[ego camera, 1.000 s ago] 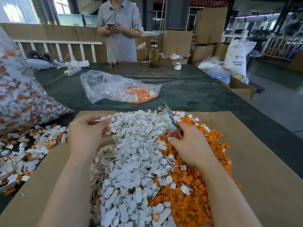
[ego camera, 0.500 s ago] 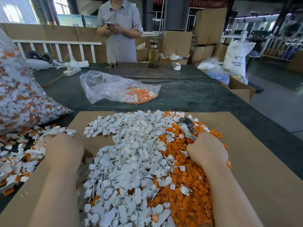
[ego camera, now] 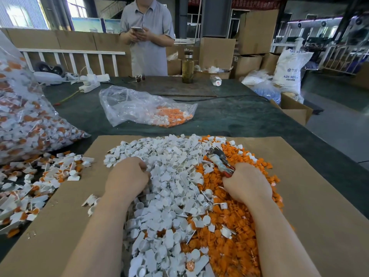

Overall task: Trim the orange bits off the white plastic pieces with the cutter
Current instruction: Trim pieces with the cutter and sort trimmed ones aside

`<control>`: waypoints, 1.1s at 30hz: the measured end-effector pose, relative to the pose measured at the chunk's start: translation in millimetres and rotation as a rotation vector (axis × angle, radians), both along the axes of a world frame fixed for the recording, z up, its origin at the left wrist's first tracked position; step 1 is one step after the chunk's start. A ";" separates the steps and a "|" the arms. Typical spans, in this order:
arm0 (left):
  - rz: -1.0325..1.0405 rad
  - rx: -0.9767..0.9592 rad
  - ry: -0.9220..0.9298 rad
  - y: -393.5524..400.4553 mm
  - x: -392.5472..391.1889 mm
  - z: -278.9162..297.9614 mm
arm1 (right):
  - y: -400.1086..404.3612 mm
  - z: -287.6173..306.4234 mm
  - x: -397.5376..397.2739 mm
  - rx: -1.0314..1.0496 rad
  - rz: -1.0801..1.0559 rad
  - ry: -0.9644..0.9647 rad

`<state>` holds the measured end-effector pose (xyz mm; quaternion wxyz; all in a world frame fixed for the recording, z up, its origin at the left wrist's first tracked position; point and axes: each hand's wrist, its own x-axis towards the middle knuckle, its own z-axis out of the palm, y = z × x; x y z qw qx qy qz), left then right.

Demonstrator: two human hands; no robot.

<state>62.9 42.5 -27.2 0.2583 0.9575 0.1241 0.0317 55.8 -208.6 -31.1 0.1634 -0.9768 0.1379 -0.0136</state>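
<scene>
A heap of white plastic pieces (ego camera: 171,188) lies on a brown cardboard sheet (ego camera: 311,196), with a heap of cut-off orange bits (ego camera: 231,232) against its right side. My left hand (ego camera: 127,177) rests knuckles-up at the left edge of the white heap, its fingers curled under; what they hold is hidden. My right hand (ego camera: 247,185) sits on the orange heap and grips the red handles of the cutter (ego camera: 218,159), whose jaws point up and to the left. Untrimmed white-and-orange pieces (ego camera: 40,176) lie loose to the left of the sheet.
A big clear bag of untrimmed pieces (ego camera: 22,116) bulges at the far left. A smaller clear bag (ego camera: 139,106) lies on the green table beyond the sheet. Farther back stand a bottle (ego camera: 187,68), a power strip (ego camera: 89,84) and a person (ego camera: 147,43) holding a phone. An open carton (ego camera: 295,109) sits right.
My left hand has come back from the loose pieces on the left to the white heap. My right hand with the cutter has stayed on the orange heap, shifting slightly.
</scene>
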 end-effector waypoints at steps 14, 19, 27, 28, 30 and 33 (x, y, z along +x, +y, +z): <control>0.007 -0.297 -0.222 -1.9 -0.3 6.9 | 6.7 -2.9 2.7 0.005 0.038 -0.067; -0.047 -0.629 -0.220 -6.7 -5.1 11.7 | 6.0 -3.7 1.9 -0.026 0.039 -0.114; -0.086 -0.934 -0.100 -16.7 -5.4 18.7 | 8.3 -3.0 1.8 -0.034 0.063 -0.064; -0.091 -0.967 -0.087 -17.2 -5.8 20.0 | 8.2 -2.8 1.2 -0.037 0.056 -0.083; -0.102 -0.981 -0.062 -17.8 -7.0 21.4 | 8.2 -2.1 0.0 -0.033 0.038 -0.148; -0.124 -0.859 -0.065 -22.6 -9.6 23.1 | 7.7 0.6 -0.6 0.085 0.017 -0.265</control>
